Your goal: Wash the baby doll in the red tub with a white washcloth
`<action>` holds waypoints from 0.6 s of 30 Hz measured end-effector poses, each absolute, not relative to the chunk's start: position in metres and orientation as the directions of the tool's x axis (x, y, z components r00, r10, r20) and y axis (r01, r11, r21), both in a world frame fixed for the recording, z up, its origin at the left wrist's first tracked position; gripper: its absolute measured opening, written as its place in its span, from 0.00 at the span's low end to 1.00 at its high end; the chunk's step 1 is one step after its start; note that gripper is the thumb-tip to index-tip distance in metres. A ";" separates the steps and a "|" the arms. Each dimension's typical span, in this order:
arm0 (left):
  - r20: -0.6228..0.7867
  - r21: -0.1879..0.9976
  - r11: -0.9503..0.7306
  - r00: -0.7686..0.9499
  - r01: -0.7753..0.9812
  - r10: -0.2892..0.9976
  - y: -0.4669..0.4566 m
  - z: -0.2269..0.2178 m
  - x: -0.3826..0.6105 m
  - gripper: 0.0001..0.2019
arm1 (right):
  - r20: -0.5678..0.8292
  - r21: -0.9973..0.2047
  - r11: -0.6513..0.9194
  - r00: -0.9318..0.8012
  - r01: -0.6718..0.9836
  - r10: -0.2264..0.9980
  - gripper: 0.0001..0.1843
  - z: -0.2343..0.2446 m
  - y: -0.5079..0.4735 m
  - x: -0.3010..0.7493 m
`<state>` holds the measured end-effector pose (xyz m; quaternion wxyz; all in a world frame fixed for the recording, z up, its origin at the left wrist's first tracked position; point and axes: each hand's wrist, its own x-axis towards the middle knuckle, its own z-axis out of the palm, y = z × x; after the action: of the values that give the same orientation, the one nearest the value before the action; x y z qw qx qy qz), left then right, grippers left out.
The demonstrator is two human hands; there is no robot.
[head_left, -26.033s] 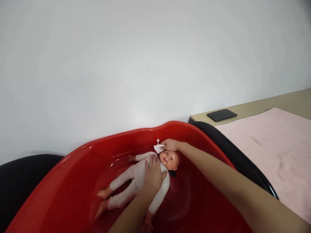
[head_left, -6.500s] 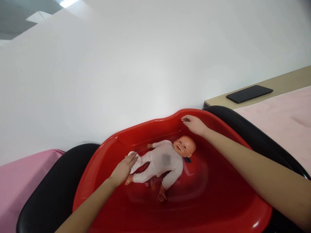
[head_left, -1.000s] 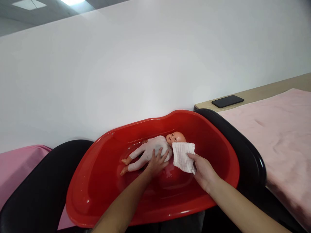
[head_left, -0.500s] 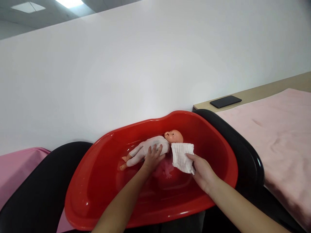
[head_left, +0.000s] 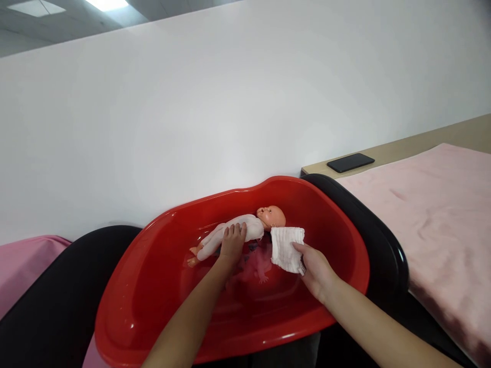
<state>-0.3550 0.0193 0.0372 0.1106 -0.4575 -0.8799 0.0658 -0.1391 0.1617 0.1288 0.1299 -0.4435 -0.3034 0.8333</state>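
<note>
A bald baby doll (head_left: 251, 225) in white clothing lies on its back in the red baby bathtub (head_left: 118, 301), partly in water, its head to the right and bare feet to the left. A doll arm shows under the water. My left hand (head_left: 232, 244) rests on the doll's middle, fingers stretched over the white clothing and its thumb hidden. Beside the doll's head, my right hand (head_left: 316, 271) pinches a small white gauze cloth (head_left: 286, 249) by its right edge. The cloth hangs above the water, near the head.
Black chairs (head_left: 72, 286) flank the tub on both sides. A dark phone (head_left: 350, 162) lies on a wooden ledge at right, behind a pink-covered surface (head_left: 452, 220). Pink fabric (head_left: 26, 266) shows at left. A white partition (head_left: 215, 102) stands behind the tub.
My left hand has slid slightly left and up across the doll's middle, its fingers closer together. The doll's body has tipped a little. My right hand still holds the cloth near the head.
</note>
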 end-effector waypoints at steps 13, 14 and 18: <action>0.100 -0.191 0.559 -0.550 0.807 0.829 0.034 0.065 -0.370 0.21 | -0.656 -0.702 -0.697 -0.517 0.149 0.550 0.12 0.128 0.144 -0.153; 0.094 -0.188 0.558 -0.551 0.808 0.829 0.035 0.067 -0.370 0.19 | -0.654 -0.715 -0.677 -0.506 0.172 0.562 0.11 0.126 0.139 -0.159; 0.097 -0.188 0.563 -0.555 0.805 0.826 0.038 0.072 -0.369 0.17 | -0.601 -0.778 -0.601 -0.499 0.183 0.625 0.09 0.100 0.126 -0.192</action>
<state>-0.3692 0.0375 0.0723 0.0871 -0.4637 -0.8796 0.0612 -0.1919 0.1258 0.0999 0.1461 -0.4789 -0.4220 0.7558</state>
